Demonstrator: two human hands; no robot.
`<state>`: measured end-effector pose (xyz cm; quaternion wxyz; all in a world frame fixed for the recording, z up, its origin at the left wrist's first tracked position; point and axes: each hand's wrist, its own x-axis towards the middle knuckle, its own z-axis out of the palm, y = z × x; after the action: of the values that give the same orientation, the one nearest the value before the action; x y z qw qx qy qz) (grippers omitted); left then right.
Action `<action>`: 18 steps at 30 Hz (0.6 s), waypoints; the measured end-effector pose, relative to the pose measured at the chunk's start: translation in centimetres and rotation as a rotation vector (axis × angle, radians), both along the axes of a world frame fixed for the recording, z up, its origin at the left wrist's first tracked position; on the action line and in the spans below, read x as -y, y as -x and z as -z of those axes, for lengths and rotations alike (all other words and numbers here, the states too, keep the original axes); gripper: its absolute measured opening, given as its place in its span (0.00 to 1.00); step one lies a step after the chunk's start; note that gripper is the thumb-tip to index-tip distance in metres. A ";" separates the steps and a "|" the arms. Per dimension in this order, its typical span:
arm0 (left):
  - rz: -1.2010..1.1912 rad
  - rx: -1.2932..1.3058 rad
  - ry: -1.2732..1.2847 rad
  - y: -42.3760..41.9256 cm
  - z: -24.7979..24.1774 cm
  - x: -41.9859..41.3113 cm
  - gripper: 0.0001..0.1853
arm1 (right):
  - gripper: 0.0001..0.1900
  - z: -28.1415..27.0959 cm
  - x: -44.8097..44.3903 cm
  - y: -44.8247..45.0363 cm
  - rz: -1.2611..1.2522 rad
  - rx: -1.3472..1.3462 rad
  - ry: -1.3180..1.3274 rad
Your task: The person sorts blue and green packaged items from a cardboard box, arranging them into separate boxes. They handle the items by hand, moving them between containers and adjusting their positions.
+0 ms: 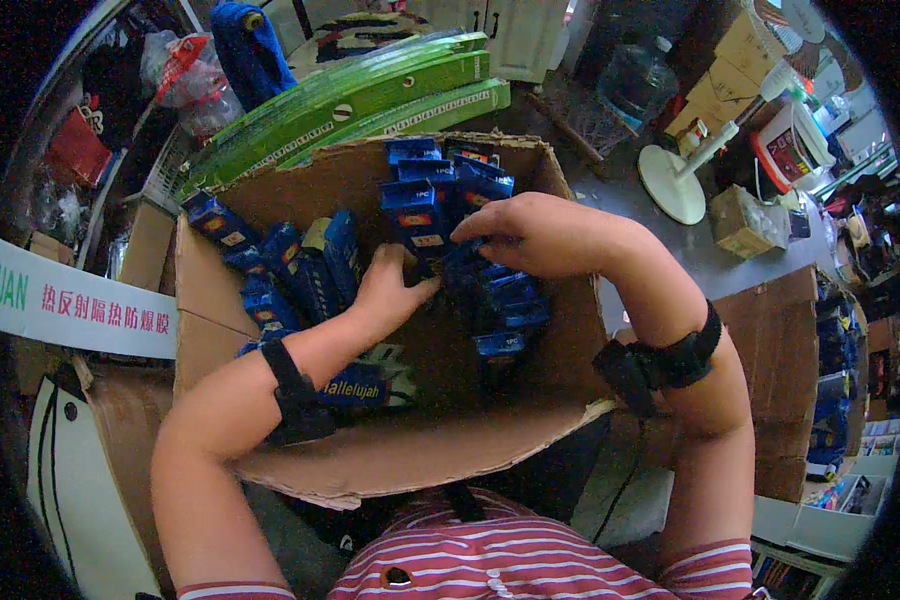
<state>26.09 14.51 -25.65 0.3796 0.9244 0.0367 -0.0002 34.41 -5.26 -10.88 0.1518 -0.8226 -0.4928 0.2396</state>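
Note:
A large open cardboard carton (390, 454) stands in front of me, with both hands inside it. My left hand (390, 292) is low near the middle, thumb and fingers spread beside the foot of a blue product box (412, 217). Its fingertips are partly hidden, so a grip cannot be made out. My right hand (536, 236) bends over the right-hand group, its curled fingertips close to that same box's right side. More small blue boxes (506, 300) are stacked under the right hand. Others (311, 277) lean along the carton's left side. Another blue box (356, 386) lies near my left wrist.
Long green cartons (345, 112) lie behind the carton. At right sits a second cardboard carton (765, 375) holding blue boxes. Beyond are a white round-based stand (671, 184), a white bucket (795, 150) and a large water bottle (637, 82). A white printed panel (82, 300) borders the left.

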 end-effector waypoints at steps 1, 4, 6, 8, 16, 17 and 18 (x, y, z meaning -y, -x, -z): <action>-0.028 -0.005 0.041 0.1 0.5 -0.2 0.29 | 0.16 -0.4 -0.3 0.1 0.008 0.001 0.001; -0.077 0.108 0.184 -0.7 1.3 -0.5 0.33 | 0.15 -0.8 -0.6 -0.2 0.102 0.046 -0.084; -0.101 0.151 0.229 -1.5 -0.4 -0.2 0.34 | 0.16 0.6 0.4 -0.5 0.015 0.089 -0.105; -0.108 0.186 0.337 -2.8 -2.0 0.2 0.35 | 0.18 2.3 1.6 -0.3 -0.134 0.198 -0.123; -0.121 0.364 0.288 -3.5 -1.2 -1.2 0.43 | 0.34 4.7 0.9 1.6 -0.233 0.310 0.260; -0.126 0.399 0.255 -3.6 -1.9 -0.8 0.44 | 0.34 5.2 1.2 1.6 -0.245 0.319 0.260; -0.144 0.430 0.214 -3.2 -2.7 -0.8 0.44 | 0.34 5.2 1.0 1.5 -0.255 0.330 0.257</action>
<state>29.34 15.26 -22.90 0.4734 0.8528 0.0204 0.2197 32.95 -6.24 -16.10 -0.0681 -0.7944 -0.5761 0.1797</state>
